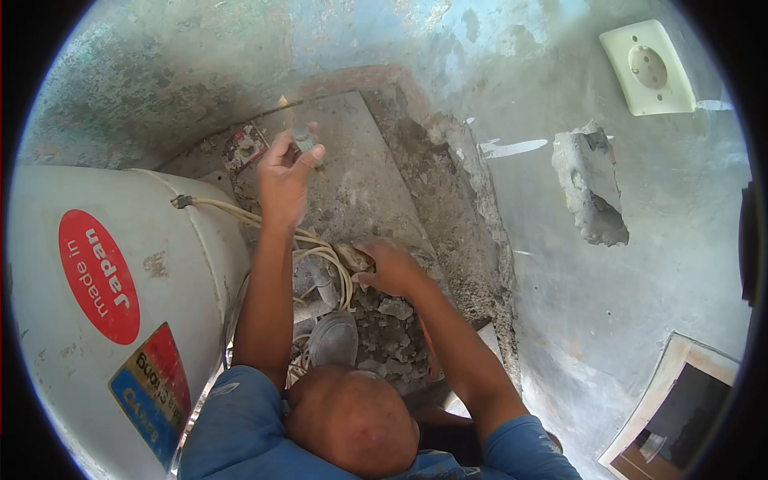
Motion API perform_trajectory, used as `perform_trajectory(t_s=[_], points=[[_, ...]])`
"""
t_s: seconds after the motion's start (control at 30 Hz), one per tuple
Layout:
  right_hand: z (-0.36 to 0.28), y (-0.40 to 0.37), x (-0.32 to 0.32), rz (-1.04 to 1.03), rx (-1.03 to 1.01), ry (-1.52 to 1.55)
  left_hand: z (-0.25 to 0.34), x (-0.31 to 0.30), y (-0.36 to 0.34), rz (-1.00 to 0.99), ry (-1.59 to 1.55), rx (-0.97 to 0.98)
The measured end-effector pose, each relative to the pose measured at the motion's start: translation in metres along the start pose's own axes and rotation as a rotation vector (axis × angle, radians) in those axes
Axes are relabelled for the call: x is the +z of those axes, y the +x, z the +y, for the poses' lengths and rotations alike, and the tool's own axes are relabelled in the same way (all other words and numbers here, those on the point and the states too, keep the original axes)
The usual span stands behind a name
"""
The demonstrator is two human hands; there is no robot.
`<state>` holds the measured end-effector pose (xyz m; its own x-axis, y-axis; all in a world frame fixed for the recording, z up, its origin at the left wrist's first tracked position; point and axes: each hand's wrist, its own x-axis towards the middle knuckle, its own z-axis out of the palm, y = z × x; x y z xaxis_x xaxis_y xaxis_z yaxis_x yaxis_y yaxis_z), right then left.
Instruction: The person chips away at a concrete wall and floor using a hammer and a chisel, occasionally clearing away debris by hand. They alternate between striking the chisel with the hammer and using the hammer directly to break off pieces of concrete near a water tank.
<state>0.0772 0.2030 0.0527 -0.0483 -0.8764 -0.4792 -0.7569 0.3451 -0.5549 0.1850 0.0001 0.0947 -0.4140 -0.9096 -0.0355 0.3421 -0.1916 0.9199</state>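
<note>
Left hand (284,172) fingers closed round a small tool (303,141) over the slab's (360,184) far-left corner. Probably light and stiff. Right hand (394,268) clamps a stone (352,256) above the rubble (392,336). Likely heavy, rough, crumbly: grip it broadside.

L arm (264,296) stretched fwd and up, elbow nearly straight, forearm bare, blue sleeve (232,416) at shoulder. L hand (284,172) raised, back of hand twd camera, thumb and index pinched together at top, other fingers curled in. R arm (464,352) bent at elbow, forearm angled in twd centre, lower than L. R hand (392,268) palm down, fingers curled closed, knuckles up. Hands well apart, L further out than R.
</note>
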Motion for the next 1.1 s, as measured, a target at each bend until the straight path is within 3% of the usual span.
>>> perform_trajectory(t_s=[0.03,0.1,0.13,0.2,0.23,0.3,0.33,0.4,0.43,0.5,0.63,0.83,0.9,1.03,1.1], points=[[-0.002,-0.011,-0.005,-0.005,0.004,-0.007,-0.003,0.003,0.000,0.004,-0.008,-0.002],[0.001,-0.030,-0.016,0.413,0.126,0.180,-0.012,0.008,0.001,-0.119,0.356,0.207],[0.006,-0.039,-0.017,0.409,0.129,0.175,-0.017,0.012,-0.001,-0.116,0.351,0.204],[0.019,-0.057,-0.015,0.582,0.384,0.393,-0.026,0.023,-0.003,-0.142,0.272,0.144],[0.028,-0.067,-0.011,0.582,0.387,0.390,-0.031,0.027,-0.004,-0.143,0.268,0.142],[0.041,-0.085,0.000,0.663,0.564,0.158,-0.039,0.033,-0.007,-0.155,0.185,-0.074],[0.041,-0.094,0.003,0.659,0.565,0.155,-0.042,0.036,-0.008,-0.151,0.183,-0.077],[0.040,-0.108,0.007,0.431,0.808,0.141,-0.046,0.041,-0.006,-0.150,0.057,-0.235],[0.041,-0.112,0.010,0.429,0.807,0.137,-0.048,0.044,-0.006,-0.147,0.055,-0.235],[0.046,-0.120,0.022,0.192,0.816,0.223,-0.051,0.048,-0.008,-0.057,-0.140,-0.289],[0.054,-0.118,0.047,0.189,0.721,0.230,-0.070,0.036,-0.011,-0.069,-0.221,-0.351],[0.058,-0.112,0.057,0.229,0.688,0.228,-0.075,0.023,-0.024,-0.160,0.048,-0.387],[0.057,-0.112,0.054,0.221,0.687,0.285,-0.072,0.021,-0.028,-0.236,0.122,-0.501],[0.053,-0.112,0.043,0.114,0.757,0.349,-0.077,0.018,-0.034,-0.279,0.101,-0.561],[0.057,-0.114,0.049,0.138,0.740,0.356,-0.087,0.013,-0.034,-0.269,-0.117,-0.516]])
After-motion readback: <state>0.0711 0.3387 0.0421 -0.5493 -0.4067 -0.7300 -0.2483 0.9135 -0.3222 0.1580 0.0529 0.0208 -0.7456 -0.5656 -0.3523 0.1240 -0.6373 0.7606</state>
